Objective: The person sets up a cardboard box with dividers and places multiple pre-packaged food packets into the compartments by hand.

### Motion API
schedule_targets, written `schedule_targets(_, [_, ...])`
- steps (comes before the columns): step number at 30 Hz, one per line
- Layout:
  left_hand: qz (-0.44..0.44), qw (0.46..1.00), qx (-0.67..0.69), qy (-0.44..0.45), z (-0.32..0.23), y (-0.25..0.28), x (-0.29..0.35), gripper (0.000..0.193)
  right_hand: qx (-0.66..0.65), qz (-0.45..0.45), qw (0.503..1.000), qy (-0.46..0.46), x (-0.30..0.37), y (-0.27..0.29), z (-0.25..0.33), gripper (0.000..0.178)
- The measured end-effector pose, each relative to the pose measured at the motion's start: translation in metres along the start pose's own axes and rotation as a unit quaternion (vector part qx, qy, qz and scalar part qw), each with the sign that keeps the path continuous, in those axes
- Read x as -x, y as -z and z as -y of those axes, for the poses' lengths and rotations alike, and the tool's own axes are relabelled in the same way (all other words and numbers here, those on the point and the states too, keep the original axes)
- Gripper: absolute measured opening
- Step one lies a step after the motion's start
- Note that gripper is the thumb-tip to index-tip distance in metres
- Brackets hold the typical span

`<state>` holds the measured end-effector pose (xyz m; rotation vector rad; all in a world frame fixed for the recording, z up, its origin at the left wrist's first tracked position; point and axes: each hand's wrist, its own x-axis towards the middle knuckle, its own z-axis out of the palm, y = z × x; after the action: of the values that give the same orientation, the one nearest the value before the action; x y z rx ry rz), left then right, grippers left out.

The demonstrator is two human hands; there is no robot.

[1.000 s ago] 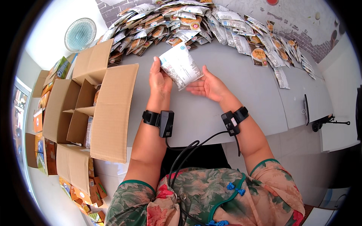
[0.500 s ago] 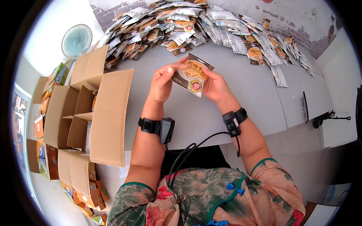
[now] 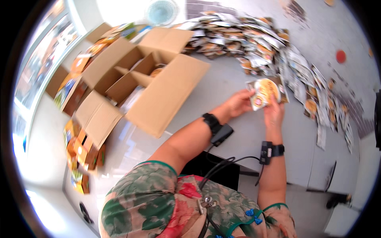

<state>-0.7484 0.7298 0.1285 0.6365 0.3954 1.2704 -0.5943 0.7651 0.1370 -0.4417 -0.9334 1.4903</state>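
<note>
A flat food packet (image 3: 262,92) with a brown and white front and a picture of a bowl is up in front of me over the grey table. My left hand (image 3: 239,104) pinches its left edge, fingers closed. From below and the right, my right hand (image 3: 274,113) grips the same packet, its thumb lying over the front. A brown corner shows at the packet's right; whether it belongs to a second packet I cannot tell. Just beyond both hands lies a big heap of similar packets (image 3: 254,43).
An open cardboard box (image 3: 170,97) with inner dividers stands left of my hands, several wrapped things inside. Orange and green cartons (image 3: 85,150) are stacked beyond it and on the floor. A fan (image 3: 161,12) stands at the back. The grey table (image 3: 238,135) runs to the right.
My view has swung left, so the box and the heap sit farther right. The packet is still in both hands; the left hand now grips its side edge rather than lying over its top.
</note>
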Motion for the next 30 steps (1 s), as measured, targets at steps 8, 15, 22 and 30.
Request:
schedule_targets(8, [-0.058,0.994,0.072,-0.052,0.005,-0.041,0.011,0.032,0.036,0.011,0.999,0.038,-0.002,0.0,0.004,0.039])
schedule_targets(15, [-0.146,0.981,0.106,-0.074,-0.01,-0.074,0.025,0.028,-0.135,-0.022,0.991,0.003,0.008,-0.02,0.021,0.072])
schedule_targets(22, [-0.109,0.975,0.058,-0.186,-0.084,-0.113,0.112,0.035,-0.174,-0.004,0.982,-0.077,-0.006,0.015,0.006,0.073])
schedule_targets(30, [-0.283,0.868,-0.152,-0.379,-0.238,-0.065,0.251,0.03,-0.15,-0.034,0.985,-0.082,-0.003,0.017,0.002,0.065])
